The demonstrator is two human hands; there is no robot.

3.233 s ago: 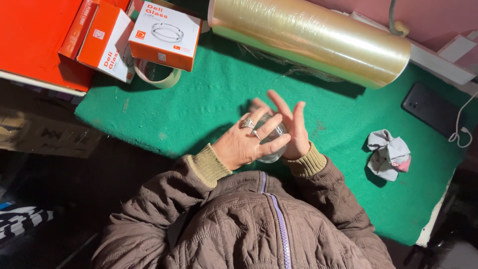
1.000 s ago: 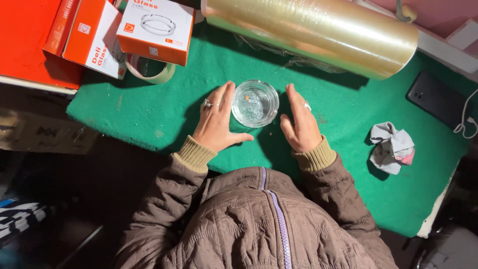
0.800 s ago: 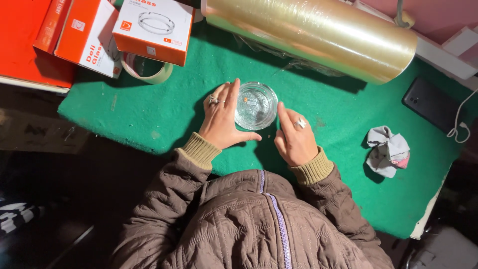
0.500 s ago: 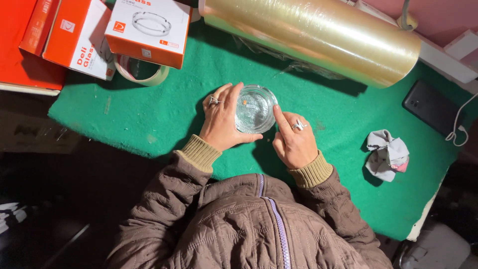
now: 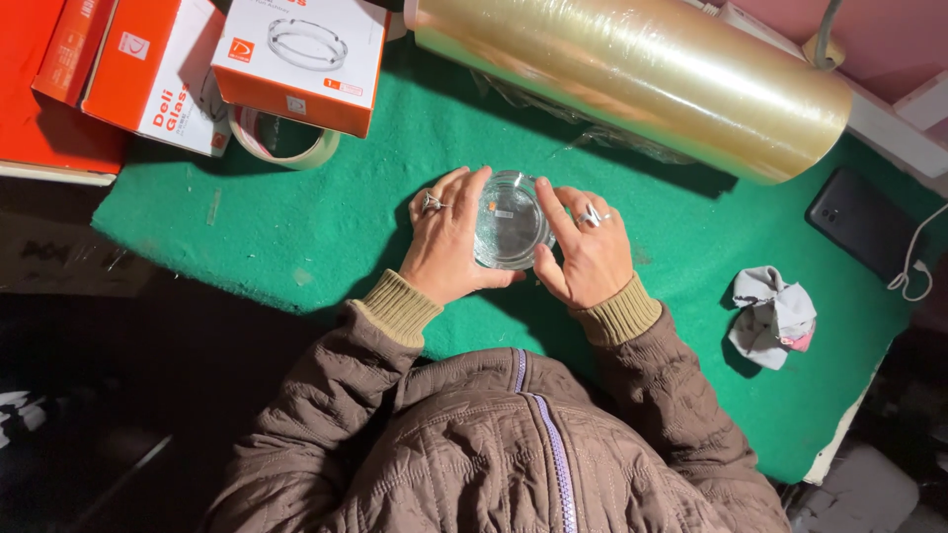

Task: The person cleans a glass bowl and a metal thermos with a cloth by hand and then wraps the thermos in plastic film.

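I see left hand and right hand cupped around the round glass dish, fingers curled against its rim, on green felt.

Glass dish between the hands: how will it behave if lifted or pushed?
The glass dish looks thick and clear, so probably stiff, heavy for its size and breakable. Low and round on the green mat, it should drag rather than tip. Smooth walls may be slippery; the left hand and right hand cup both sides.

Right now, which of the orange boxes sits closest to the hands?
The orange box with the white top panel showing a ring-shaped dish, rightmost of the stack, propped over the tape roll. The other boxes lie farther left.
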